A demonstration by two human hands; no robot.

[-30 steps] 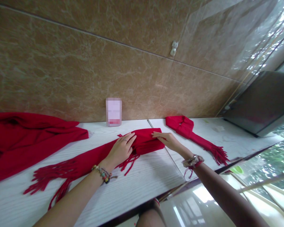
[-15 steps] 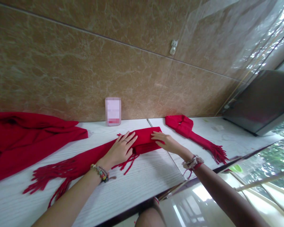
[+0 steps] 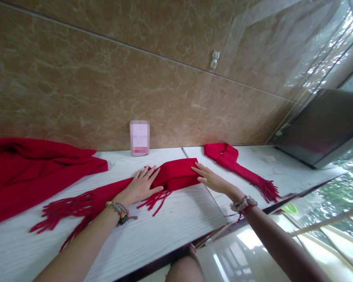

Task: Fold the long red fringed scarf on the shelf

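A red fringed scarf [image 3: 179, 174] lies partly folded on the white wood-grain counter, its folded layers at the right and its long tasselled end stretching left. My left hand [image 3: 139, 186] rests flat on the scarf just left of the folded part, fingers spread. At the folded right edge, my right hand [image 3: 210, 179] touches the cloth with its fingertips, fingers extended. Neither hand grips the fabric. A second red scarf [image 3: 226, 156], looped at one end with its fringe trailing right, lies beyond my right hand.
A large heap of red cloth [image 3: 41, 172] covers the counter's left end. A pale pink card-like object [image 3: 140, 138] leans against the brown marbled wall [image 3: 91, 98]. A dark grey box-shaped object [image 3: 326, 125] stands at the far right. The counter's front edge [image 3: 170, 254] runs below.
My left hand has slid left off the folded layers towards the fringe. My right hand has shifted slightly to the right, to the fold's edge.
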